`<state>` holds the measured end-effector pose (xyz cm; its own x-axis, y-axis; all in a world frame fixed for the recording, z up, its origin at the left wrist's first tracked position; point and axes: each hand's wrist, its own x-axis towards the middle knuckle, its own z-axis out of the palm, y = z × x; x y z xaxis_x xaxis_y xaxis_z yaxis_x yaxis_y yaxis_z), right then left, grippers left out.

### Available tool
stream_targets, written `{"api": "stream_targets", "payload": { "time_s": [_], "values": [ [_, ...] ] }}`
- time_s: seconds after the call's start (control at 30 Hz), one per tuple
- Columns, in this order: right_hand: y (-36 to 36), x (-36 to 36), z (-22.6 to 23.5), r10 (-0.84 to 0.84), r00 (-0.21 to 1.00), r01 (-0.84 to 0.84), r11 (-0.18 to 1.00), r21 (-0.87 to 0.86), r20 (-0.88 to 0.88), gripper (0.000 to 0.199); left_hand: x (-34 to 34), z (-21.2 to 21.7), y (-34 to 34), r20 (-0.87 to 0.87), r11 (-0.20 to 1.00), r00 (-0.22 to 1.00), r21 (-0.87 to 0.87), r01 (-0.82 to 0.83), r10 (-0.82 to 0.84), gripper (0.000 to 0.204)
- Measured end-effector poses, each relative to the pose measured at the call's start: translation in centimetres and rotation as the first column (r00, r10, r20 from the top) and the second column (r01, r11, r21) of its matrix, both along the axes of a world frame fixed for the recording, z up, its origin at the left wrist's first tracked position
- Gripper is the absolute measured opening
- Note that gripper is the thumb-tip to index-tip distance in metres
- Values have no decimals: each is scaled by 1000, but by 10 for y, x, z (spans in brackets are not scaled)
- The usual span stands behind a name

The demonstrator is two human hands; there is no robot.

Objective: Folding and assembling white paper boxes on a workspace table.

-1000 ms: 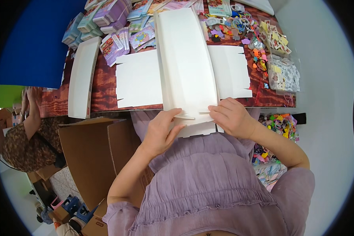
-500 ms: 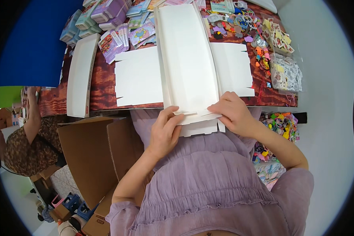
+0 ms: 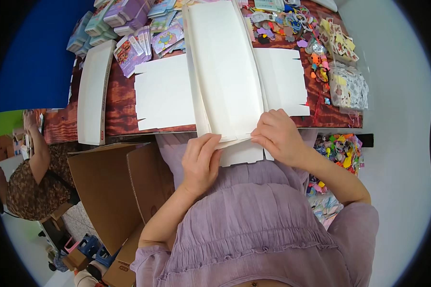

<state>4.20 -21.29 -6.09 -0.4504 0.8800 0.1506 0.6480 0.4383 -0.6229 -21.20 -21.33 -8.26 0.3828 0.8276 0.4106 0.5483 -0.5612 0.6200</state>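
A flat white cardboard box blank (image 3: 225, 71) lies across the dark red table (image 3: 119, 103), its side flaps spread left and right and its raised middle panel running away from me. My left hand (image 3: 201, 160) pinches the blank's near edge from below, fingers curled over the fold. My right hand (image 3: 277, 136) presses on the same near edge just to the right, fingertips on the fold. A small tab of the blank (image 3: 242, 154) hangs over the table edge between both hands.
A second folded white blank (image 3: 95, 91) lies at the table's left. Coloured card packs (image 3: 134, 28) sit at the back, small toys and stickers (image 3: 330, 52) on the right. An open brown carton (image 3: 119, 191) stands by my left. Another person (image 3: 33, 167) sits far left.
The blank has slid slightly toward me and both hands have shifted down along its near edge, closing in on the fold.
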Motion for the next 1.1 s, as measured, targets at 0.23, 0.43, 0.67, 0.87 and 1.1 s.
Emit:
{"api": "stream_targets", "payload": {
  "time_s": [0.23, 0.43, 0.67, 0.87, 1.1],
  "values": [
    [4, -20, -1, -284, 957, 283, 959, -37, -52, 23, 15, 8, 10, 54, 931, 964, -278, -235, 260, 35],
    [7, -23, 3, -292, 955, 297, 949, -110, 55, 26, 2, -1, 14, -186, 992, 981, 102, 71, -51, 34],
    [-9, -27, 3, -180, 978, 138, 934, 330, 102, 29, -1, -4, 22, -234, 967, 964, 187, 173, -128, 39],
    [-10, -24, -8, -73, 966, -7, 951, 308, 249, 33, -5, 0, 22, -263, 971, 954, 150, 188, -144, 42],
    [-11, -23, -11, -73, 956, -57, 905, 422, 285, 35, -11, 1, 17, -247, 989, 962, 59, 137, -118, 39]
  ]
}}
